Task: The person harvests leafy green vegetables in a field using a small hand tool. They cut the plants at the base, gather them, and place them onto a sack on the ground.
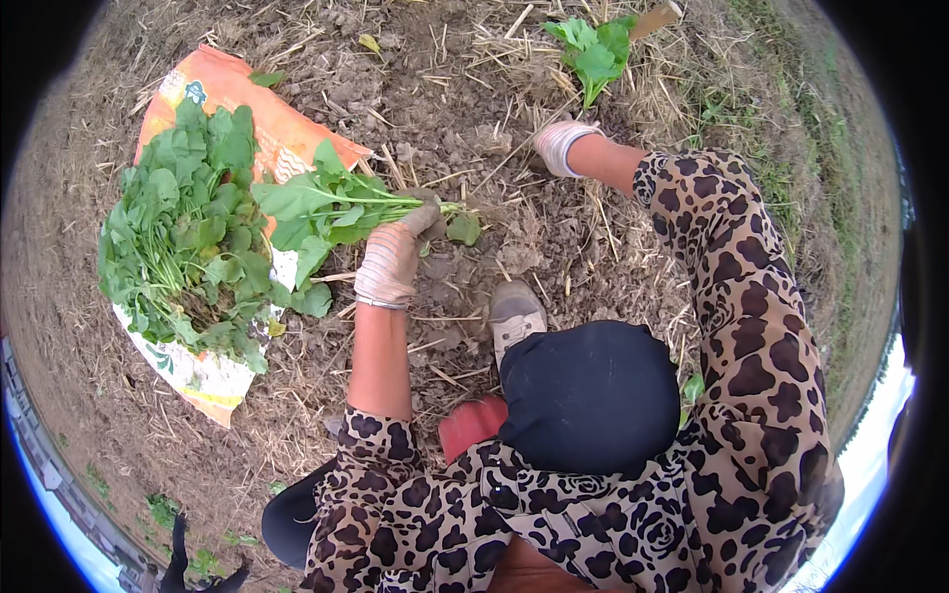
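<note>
Both my hands wear light striped work gloves with darker fingers. Closed around the stems of a bunch of leafy green plants (296, 211), my left hand (400, 248) is just right of an orange and white sack (285, 137) lying flat on the soil. A large heap of the same kind of leafy greens (185, 237) covers much of that sack. My right hand (567, 146) reaches down to the ground at the base of a green leafy plant (595, 59); its fingers are mostly hidden, so its hold cannot be told.
Brown clumpy soil (460, 133) strewn with straw surrounds me. A wooden piece (656, 20) lies beyond the plant at upper right. My shoe (517, 315) and dark-clad knee (593, 396) are close below. Green grass (786, 170) grows along the right; buildings (55, 474) show at the lower left rim.
</note>
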`<state>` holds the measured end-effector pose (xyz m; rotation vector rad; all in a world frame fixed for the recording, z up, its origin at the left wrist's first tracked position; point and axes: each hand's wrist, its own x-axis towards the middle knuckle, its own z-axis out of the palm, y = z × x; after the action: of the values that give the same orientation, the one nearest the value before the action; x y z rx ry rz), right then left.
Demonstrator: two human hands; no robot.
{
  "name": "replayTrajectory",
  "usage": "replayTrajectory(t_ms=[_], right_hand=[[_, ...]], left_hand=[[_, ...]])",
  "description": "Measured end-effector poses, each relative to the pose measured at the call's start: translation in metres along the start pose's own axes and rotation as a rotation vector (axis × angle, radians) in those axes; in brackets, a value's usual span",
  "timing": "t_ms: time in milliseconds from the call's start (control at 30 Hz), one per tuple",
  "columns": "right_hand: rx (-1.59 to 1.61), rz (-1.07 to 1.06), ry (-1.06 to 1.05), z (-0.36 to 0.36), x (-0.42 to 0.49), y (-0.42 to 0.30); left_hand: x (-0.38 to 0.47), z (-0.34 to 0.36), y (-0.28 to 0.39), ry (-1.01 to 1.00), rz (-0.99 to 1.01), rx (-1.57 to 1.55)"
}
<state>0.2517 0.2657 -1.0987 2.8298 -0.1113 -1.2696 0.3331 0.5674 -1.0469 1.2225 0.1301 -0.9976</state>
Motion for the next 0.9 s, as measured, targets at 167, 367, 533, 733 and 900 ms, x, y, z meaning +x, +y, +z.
replayTrajectory(t_ms=[167, 367, 533, 733, 900], right_hand=[[0.165, 0.019, -0.029, 0.04, 0.021, -0.012], [0.188, -0.011, -0.132, 0.042, -0.008, 0.003], [0.205, -0.071, -0.135, 0.044, -0.053, 0.005], [0.281, -0.026, -0.059, 0.054, -0.071, 0.004], [0.294, -0.028, -0.018, 0.054, -0.076, 0.007]], left_hand=[[0.049, 0.008, -0.025, -0.051, 0.068, 0.472], [0.1, 0.02, -0.037, -0.141, 0.208, 1.101], [0.125, 0.078, -0.052, -0.209, 0.167, 1.142], [0.137, 0.117, -0.075, -0.615, 0.355, 1.979], [0.151, 0.128, -0.104, -0.706, 0.22, 2.092]])
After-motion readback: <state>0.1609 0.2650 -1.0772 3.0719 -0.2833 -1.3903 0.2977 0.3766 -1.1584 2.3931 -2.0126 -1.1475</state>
